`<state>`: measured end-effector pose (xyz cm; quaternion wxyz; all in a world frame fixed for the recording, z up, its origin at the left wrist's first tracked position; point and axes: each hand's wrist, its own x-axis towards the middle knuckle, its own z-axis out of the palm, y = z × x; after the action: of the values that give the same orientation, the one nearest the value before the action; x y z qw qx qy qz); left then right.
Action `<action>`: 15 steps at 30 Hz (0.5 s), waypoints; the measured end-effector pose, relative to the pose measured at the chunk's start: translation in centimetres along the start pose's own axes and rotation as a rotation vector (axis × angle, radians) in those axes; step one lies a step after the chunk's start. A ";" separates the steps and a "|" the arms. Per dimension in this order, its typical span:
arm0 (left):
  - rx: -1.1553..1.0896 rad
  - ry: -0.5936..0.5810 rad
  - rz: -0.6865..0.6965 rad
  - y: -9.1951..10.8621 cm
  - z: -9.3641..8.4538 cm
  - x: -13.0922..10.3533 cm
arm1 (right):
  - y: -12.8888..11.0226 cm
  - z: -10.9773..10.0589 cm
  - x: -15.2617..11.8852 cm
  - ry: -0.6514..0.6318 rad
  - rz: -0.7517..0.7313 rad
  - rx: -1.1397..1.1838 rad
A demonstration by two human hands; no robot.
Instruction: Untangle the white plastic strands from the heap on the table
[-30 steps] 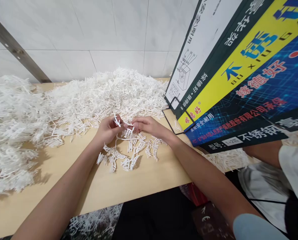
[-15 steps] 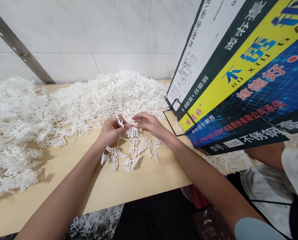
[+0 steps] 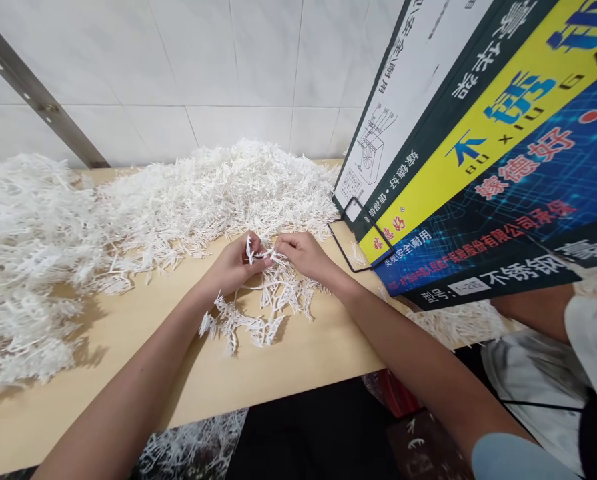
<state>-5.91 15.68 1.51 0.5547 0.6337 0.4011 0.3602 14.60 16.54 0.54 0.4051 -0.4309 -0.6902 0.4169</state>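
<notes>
My left hand point(image 3: 238, 261) pinches a white branched strand point(image 3: 251, 249) that pokes up past its fingertips. Close on its right, my right hand point(image 3: 299, 255) has its fingers closed on the same white piece. Below both hands, a small cluster of white branched pieces point(image 3: 263, 327) hangs or lies over the wooden table point(image 3: 228, 387). Behind them spreads a long heap of short white pieces point(image 3: 238, 193), with a looser, taller heap point(image 3: 23, 267) at the left.
A large printed cardboard box point(image 3: 478, 153) leans at the right beside a black wire frame point(image 3: 345, 247). Beyond it, another person's arm point(image 3: 533, 312) and light clothing show. A tiled wall point(image 3: 238, 73) stands behind the table.
My right hand has closed its fingers on the white piece. My left hand has shifted slightly right, and the hanging white cluster has moved a little.
</notes>
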 end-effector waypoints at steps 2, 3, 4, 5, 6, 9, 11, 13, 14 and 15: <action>0.034 -0.065 0.021 0.1 0.1 -0.3 | 0.5 -0.2 0.4 0.111 0.016 0.142; 0.046 -0.086 0.024 0.1 0.2 -0.5 | 0.8 -0.3 0.6 0.182 0.035 0.250; 0.049 -0.095 0.023 0.2 0.3 -0.7 | 1.1 -0.4 0.9 0.244 0.051 0.345; 0.040 -0.094 0.020 0.1 0.3 -0.8 | 1.2 -0.5 1.0 0.275 0.062 0.402; 0.014 -0.075 0.020 0.1 0.4 -0.9 | 1.3 -0.6 1.2 0.272 0.066 0.414; -0.091 0.032 0.042 -0.1 0.4 -0.8 | 0.8 -0.4 1.1 0.154 0.052 0.298; -0.119 0.104 0.067 -0.3 0.3 -0.5 | 0.4 -0.1 0.8 0.088 0.036 0.242; -0.119 0.149 0.079 -0.4 0.2 -0.2 | -0.1 0.0 0.5 0.018 0.011 0.183; -0.112 0.161 0.083 -0.5 0.2 -0.1 | -0.2 0.1 0.3 -0.021 -0.001 0.135; -0.103 0.161 0.084 -0.5 0.2 -0.1 | -0.3 0.1 0.2 -0.058 -0.011 0.075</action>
<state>-5.85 15.55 1.04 0.5371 0.5895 0.3985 0.4529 14.41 16.59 0.87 0.4032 -0.3992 -0.6879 0.4526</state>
